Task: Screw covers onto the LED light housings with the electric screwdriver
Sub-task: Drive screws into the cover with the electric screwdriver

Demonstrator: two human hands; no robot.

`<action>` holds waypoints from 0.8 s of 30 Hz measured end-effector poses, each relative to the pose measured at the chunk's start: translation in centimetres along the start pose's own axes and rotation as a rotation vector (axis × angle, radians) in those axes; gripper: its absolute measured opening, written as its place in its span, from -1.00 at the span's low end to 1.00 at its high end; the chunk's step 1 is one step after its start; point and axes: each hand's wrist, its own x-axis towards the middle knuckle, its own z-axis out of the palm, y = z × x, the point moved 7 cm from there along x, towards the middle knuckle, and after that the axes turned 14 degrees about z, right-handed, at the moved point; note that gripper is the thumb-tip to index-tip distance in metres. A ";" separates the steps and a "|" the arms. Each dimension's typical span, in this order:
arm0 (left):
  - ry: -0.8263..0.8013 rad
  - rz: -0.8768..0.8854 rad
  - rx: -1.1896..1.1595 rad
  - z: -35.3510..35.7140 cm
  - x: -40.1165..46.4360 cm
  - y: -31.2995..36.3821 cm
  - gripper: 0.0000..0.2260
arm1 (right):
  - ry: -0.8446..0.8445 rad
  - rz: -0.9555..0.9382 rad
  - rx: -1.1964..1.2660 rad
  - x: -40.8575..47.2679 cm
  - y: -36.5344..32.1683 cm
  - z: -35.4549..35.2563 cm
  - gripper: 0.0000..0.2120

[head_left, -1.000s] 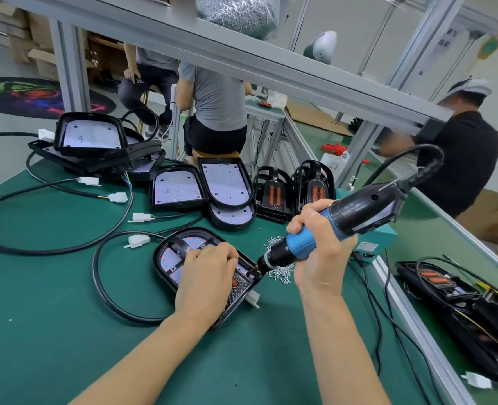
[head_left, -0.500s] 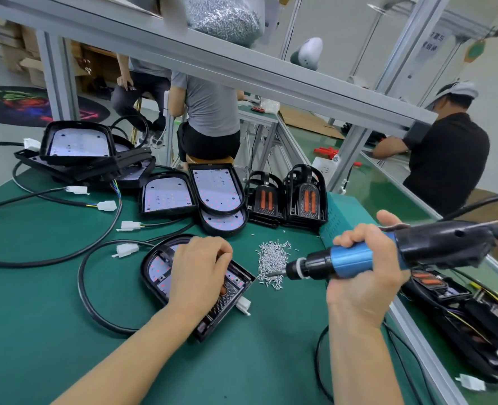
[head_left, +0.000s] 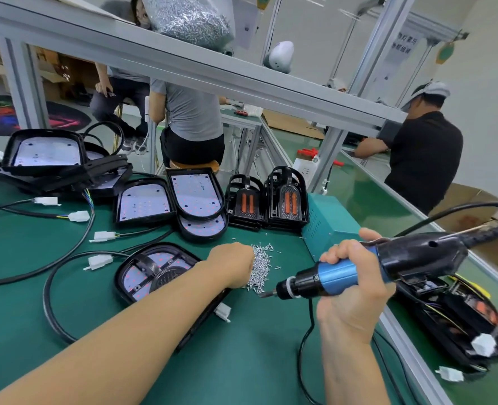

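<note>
Your right hand (head_left: 351, 290) grips the screwdriver (head_left: 358, 270). Your left hand (head_left: 231, 266) rests on the screws (head_left: 261, 267) beside the housing (head_left: 154, 273); its fingers are hidden.

I am looking at a factory work line. A long table with a green mat (head_left: 52, 302) has black lamp shells with white light boards (head_left: 142, 201) spread on it, and a small heap of tiny silver screws (head_left: 261, 266). A metal frame shelf (head_left: 183, 64) holds a big clear bag of screws (head_left: 189, 17). Other workers (head_left: 193, 118) sit at more green tables behind.
</note>
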 end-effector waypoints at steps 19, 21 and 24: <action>-0.100 0.065 0.300 1.6 1.4 1.9 -0.80 | 0.006 0.009 -0.034 0.2 1.0 0.3 -0.82; -0.093 0.068 0.273 1.7 1.2 1.9 -0.80 | -0.006 0.012 -0.030 0.1 1.0 0.5 -0.82; -0.095 0.082 0.230 1.8 1.1 1.9 -0.82 | -0.014 0.019 -0.016 0.1 0.9 0.7 -0.81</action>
